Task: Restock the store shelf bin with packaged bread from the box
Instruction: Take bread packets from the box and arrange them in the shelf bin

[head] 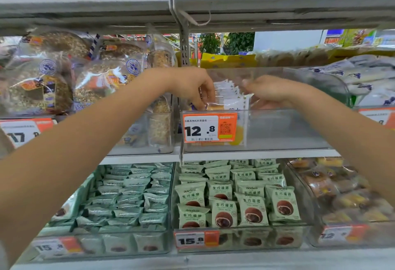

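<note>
Both hands are reaching into the clear bin (pixel 277 130) on the middle shelf, the one with the 12.8 price tag (pixel 209 128). The left hand (pixel 195 87) has its fingers curled down on the row of white bread packs (pixel 229 92) standing at the bin's left side. The right hand (pixel 271 91) sits just right of them, blurry, so I can't tell if it's holding anything.

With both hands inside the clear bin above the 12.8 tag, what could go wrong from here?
1. The white bread packets stand upright in a row only at the left end of the clear plastic bin; they may topple rightward.
2. The left hand and right hand reach over the bin's front wall, so a forearm may nudge it.
</note>
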The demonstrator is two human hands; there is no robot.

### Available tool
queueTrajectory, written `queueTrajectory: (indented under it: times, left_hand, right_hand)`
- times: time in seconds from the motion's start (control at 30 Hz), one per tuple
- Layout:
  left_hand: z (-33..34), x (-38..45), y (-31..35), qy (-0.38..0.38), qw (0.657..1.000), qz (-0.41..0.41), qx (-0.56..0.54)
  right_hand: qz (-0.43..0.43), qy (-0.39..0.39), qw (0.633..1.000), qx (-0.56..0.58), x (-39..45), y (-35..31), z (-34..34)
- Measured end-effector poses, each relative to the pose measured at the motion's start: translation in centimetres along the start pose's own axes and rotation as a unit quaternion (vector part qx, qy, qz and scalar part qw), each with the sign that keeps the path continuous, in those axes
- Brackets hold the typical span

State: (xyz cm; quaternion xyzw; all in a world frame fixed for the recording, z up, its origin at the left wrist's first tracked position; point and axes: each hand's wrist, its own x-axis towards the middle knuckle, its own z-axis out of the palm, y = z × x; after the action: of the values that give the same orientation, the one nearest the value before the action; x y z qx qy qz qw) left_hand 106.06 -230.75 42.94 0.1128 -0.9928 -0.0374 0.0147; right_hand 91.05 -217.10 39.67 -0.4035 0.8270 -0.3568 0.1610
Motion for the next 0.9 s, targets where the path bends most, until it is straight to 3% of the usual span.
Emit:
queueTrajectory:
  times: [0.23,0.27,0.33,0.37,0.43,0.5,0.6,0.67,0.77,0.9]
  left_hand:
    - [0.4,-0.9,-0.3,0.046,0.998,-0.008,0.036]
    - [0.9,-1.5,-0.1,0.090,0.995,0.000,0.033]
    - [3.1,-3.0,0.6,0.253,0.967,0.028,0.012]
    - [4.8,-4.0,1.0,0.362,0.931,0.048,0.019]
    - [8.7,-6.0,2.5,0.522,0.848,0.069,0.048]
    - [12.9,-7.8,4.4,0.561,0.821,0.102,0.039]
    - [20.0,-10.4,6.7,0.482,0.865,0.138,0.018]
    - [25.4,-11.5,7.7,0.407,0.903,0.135,0.006]
    - [33.2,-12.9,8.7,0.292,0.953,0.073,-0.013]
    - [41.2,-14.6,10.8,0.048,0.995,-0.081,-0.046]
  right_hand:
    - [0.018,-0.011,0.999,-0.042,-0.5,-1.1,1.1]
    - [-0.002,0.015,0.997,-0.070,-1.1,-0.9,0.8]
    - [-0.097,0.160,0.971,-0.149,-2.8,-0.1,0.3]
    - [-0.155,0.235,0.948,-0.146,-4.0,0.4,0.5]
    - [-0.238,0.306,0.920,-0.059,-7.1,1.8,1.8]
    - [-0.286,0.315,0.905,-0.002,-10.3,3.9,4.5]
    - [-0.306,0.315,0.898,-0.008,-14.5,8.5,10.8]
    - [-0.285,0.279,0.917,-0.025,-16.8,12.5,15.8]
    - [-0.161,0.139,0.976,-0.048,-19.9,19.7,22.9]
    - [-0.009,-0.037,0.996,-0.080,-22.0,25.8,30.4]
